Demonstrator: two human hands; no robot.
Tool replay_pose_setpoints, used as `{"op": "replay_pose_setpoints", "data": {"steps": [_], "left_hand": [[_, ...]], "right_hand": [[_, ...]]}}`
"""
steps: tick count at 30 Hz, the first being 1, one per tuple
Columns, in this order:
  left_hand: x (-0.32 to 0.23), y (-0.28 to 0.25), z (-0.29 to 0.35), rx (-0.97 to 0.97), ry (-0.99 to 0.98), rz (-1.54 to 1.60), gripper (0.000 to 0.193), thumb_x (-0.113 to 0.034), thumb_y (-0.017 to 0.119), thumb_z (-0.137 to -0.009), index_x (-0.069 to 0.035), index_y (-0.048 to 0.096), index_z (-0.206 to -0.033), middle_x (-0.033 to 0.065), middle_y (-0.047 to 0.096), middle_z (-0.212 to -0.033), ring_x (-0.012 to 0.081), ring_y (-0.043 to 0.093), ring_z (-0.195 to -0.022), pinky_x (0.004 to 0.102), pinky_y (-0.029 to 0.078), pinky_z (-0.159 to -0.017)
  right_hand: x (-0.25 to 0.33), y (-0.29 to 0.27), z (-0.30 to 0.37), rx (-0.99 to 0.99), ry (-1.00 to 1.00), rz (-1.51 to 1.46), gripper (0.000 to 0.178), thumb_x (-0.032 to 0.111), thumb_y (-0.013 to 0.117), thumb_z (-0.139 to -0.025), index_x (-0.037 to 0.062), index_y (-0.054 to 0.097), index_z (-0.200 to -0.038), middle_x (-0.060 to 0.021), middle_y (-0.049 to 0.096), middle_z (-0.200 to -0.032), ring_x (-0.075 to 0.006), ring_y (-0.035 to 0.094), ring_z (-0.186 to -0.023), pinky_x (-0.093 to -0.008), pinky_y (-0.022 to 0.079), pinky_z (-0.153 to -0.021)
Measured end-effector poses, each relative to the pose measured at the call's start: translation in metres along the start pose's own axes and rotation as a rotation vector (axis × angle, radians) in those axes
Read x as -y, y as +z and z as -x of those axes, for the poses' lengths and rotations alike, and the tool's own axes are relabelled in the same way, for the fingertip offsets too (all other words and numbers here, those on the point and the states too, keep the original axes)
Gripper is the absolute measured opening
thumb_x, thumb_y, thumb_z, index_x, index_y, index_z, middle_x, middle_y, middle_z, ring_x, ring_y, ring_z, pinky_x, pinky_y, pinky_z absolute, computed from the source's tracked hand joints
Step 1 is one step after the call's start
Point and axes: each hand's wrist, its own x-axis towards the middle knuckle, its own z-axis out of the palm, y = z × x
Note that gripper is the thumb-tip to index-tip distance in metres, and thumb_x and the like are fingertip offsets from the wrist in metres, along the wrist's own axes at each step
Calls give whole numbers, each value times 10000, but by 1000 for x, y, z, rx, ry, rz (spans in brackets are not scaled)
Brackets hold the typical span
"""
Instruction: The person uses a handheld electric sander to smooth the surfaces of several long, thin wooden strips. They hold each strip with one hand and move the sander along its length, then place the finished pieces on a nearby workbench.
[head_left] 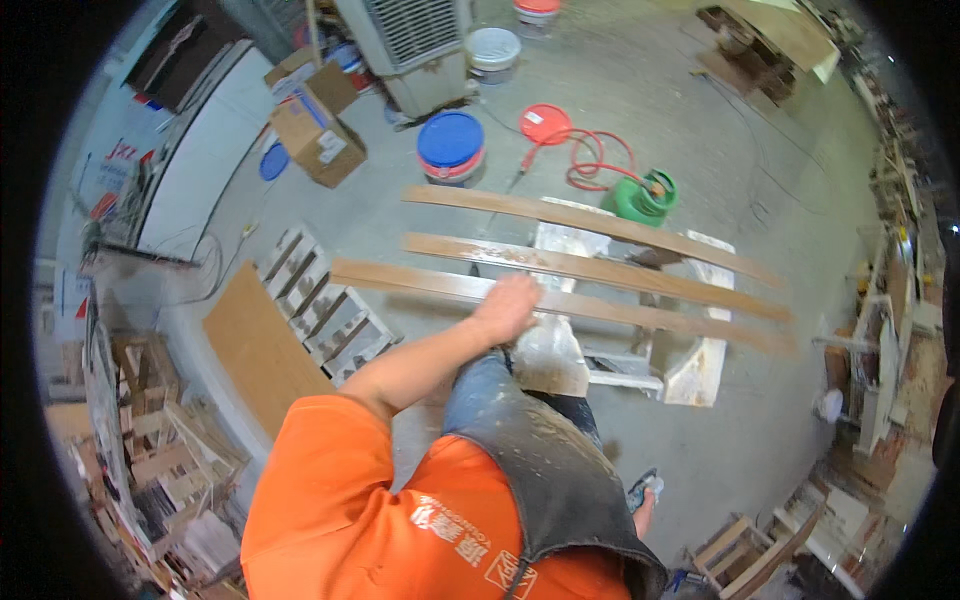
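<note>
Left hand [510,308] rests on the nearest of three long brown wooden strips [620,312], its fingertips too unclear to tell whether they grip or merely lie over it. Right hand [652,488], low and well away from the wood, is curled around a small bluish-grey object [640,490], too small to identify. All three strips lie roughly side by side across white supports [555,355], with glossy smears on the middle one. Beyond them, a green gas cylinder [640,198], a red hose [592,183] and a blue-lidded bucket [450,140] stand or lie on the grey floor [780,400].
</note>
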Motion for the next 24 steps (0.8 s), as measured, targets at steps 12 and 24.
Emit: {"op": "replay_pose_setpoints", "data": {"steps": [12, 24], "left_hand": [[49, -14, 9, 160, -118, -69, 426, -258, 866, -806, -14, 605, -1038, 218, 679, -1067, 429, 642, -1059, 525, 524, -900], [46, -7, 35, -83, 134, -243, 417, -272, 836, -824, -13, 659, -1099, 177, 706, -1068, 388, 644, -1062, 476, 528, -881]], "right_hand": [[-13, -5, -48, -157, -41, 42, 870, 436, 845, -804, -62, 530, -1444, -190, 659, -1315, -317, 669, -1130, -472, 539, -964], [-43, -1, -13, -233, 5, -62, 836, 377, 872, -781, -74, 557, -1410, -189, 659, -1282, -300, 672, -1096, -450, 549, -904]]}}
